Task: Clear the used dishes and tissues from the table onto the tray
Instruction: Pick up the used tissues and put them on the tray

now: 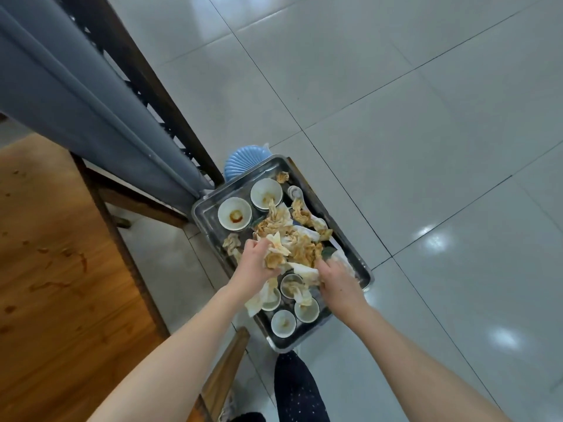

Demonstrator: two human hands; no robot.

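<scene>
metal tray (201,215) sits low on a dark wooden support, off the edge of the wooden tabletop (45,254), above the pale tiled floor (426,147). tabletop carries reddish smears. at the tray's far end two white bowls (234,214), one with a brown sauce ring, and beside them a white spoon (294,191). at the near end four small cups (283,322), some with tissue stuffed in. the middle is heaped with crumpled, orange-stained tissues (300,236). left hand (254,261) is over the heap, fingers clenched round a stained wad. right hand (336,281) lies at the tray's right side, fingers (327,263) bent down into white tissue; cannot tell whether they grasp it or only press. a blue ribbed object (240,162) pokes out just beyond the tray's far rim.
</scene>
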